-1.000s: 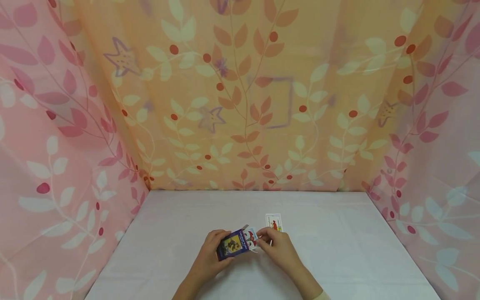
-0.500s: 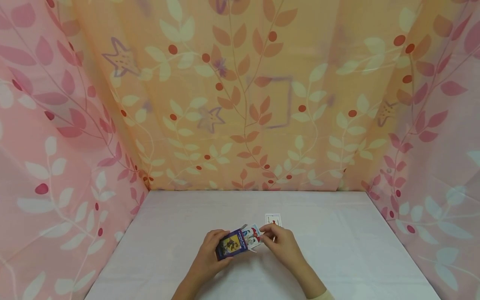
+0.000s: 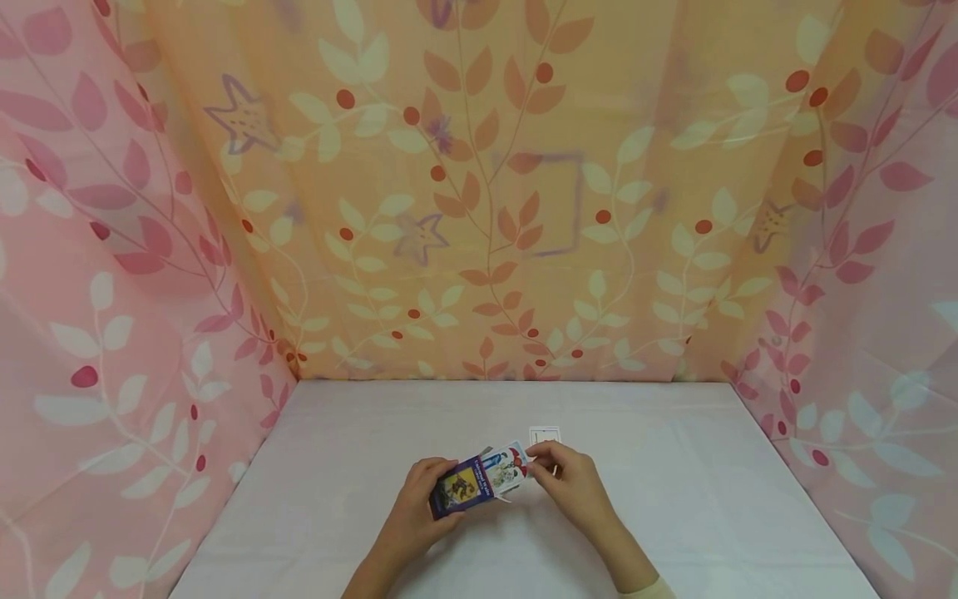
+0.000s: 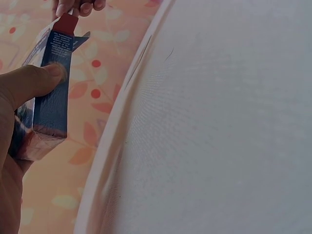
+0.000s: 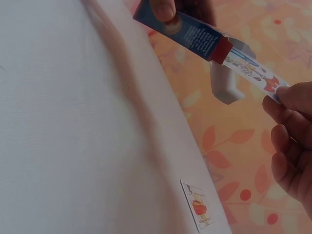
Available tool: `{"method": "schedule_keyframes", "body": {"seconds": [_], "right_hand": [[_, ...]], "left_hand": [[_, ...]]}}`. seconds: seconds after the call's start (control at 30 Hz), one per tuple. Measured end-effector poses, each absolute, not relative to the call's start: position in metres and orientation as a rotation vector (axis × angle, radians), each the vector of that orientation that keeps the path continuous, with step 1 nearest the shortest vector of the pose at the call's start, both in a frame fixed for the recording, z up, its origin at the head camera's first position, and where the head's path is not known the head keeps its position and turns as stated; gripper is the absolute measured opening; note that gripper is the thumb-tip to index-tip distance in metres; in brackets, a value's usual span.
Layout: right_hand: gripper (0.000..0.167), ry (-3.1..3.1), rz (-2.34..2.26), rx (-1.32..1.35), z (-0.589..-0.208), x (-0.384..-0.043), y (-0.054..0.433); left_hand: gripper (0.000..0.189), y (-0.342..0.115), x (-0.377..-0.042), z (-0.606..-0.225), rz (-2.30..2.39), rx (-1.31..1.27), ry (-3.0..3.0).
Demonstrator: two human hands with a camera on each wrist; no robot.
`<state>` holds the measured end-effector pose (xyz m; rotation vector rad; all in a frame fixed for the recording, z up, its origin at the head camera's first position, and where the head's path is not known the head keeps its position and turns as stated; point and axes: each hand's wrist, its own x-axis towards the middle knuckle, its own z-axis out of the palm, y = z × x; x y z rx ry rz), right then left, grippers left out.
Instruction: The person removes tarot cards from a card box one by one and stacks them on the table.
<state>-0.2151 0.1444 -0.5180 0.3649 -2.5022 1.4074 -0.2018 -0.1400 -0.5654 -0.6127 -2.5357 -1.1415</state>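
Observation:
My left hand [image 3: 412, 507] grips a dark blue card box [image 3: 458, 488] with a yellow picture on its front, tilted up to the right. In the left wrist view the thumb lies along the box's narrow side [image 4: 53, 105]. The box's end flaps are open. A picture card [image 3: 505, 466] sticks partway out of that end. My right hand [image 3: 572, 491] pinches the card's outer end between thumb and forefinger, as the right wrist view shows, with the other fingers curled below. Behind the right hand, another card [image 3: 545, 433] lies face up on the table, partly hidden.
The table [image 3: 337, 449] has a white cloth. A floral curtain [image 3: 479, 249] stands along its back edge, with pink floral curtains at the left [image 3: 135, 333] and right [image 3: 861, 333].
My right hand has moved right and slightly up, drawing the card farther out of the box. My left hand and the box have stayed nearly still.

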Motion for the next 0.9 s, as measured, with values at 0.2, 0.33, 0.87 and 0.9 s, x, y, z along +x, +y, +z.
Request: {"method": "schedule_keyframes", "body": {"seconds": [0.2,0.33,0.87,0.9], "right_hand": [[0.016,-2.497,1.394,0.356,-0.516,-0.216,0.149],[0.018,-2.494,1.387,0.340,-0.514,-0.217,0.151],[0.015,-2.435,1.376,0.318,-0.512,-0.222,0.164],[0.015,-2.433,1.368,0.315,-0.512,-0.222,0.165]], "left_hand": [[0.081,-0.141,-0.202,-0.566,-1.107,-0.620,-2.533],[0.081,-0.141,-0.202,-0.565,-1.114,-0.613,-2.535],[0.080,-0.141,-0.203,-0.568,-1.177,-0.567,-2.560],[0.080,-0.140,-0.202,-0.567,-1.180,-0.568,-2.560]]}}
